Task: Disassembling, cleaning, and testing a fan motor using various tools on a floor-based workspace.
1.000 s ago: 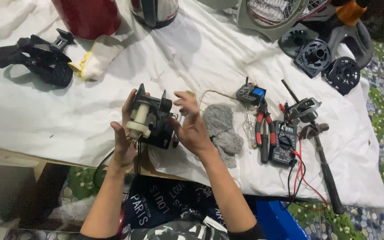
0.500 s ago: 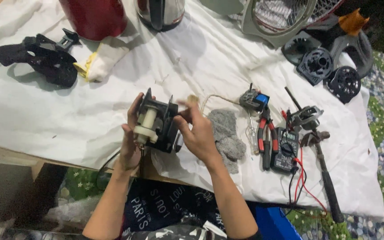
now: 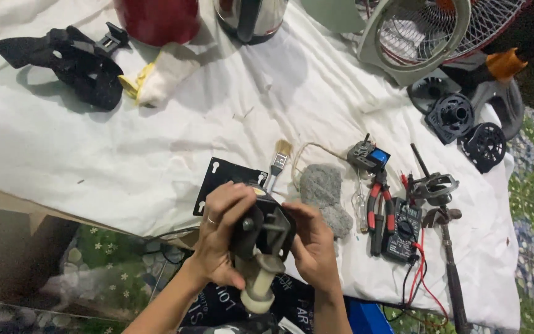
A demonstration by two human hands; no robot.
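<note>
I've got both hands wrapped on a small black motor assy (image 3: 266, 230) w/ a cream plastic shaft end (image 3: 258, 286) pointing toward me, held up over the near edge of the white cloth (image 3: 156, 130): left hand (image 3: 222, 232) is curled round its left side, right hand (image 3: 311, 244) cups the right side w/ thumb pressed on the frame. Just behind it on the cloth lie a black mounting plate (image 3: 220, 179) and a small paintbrush (image 3: 278, 159), w/ a grey rag (image 3: 324, 192) right beside. Further right are red-handled pliers (image 3: 378, 207), a black multimeter (image 3: 402, 234) w/ red and black leads, and a hammer (image 3: 446, 260); fan parts sit at the far right.
</note>
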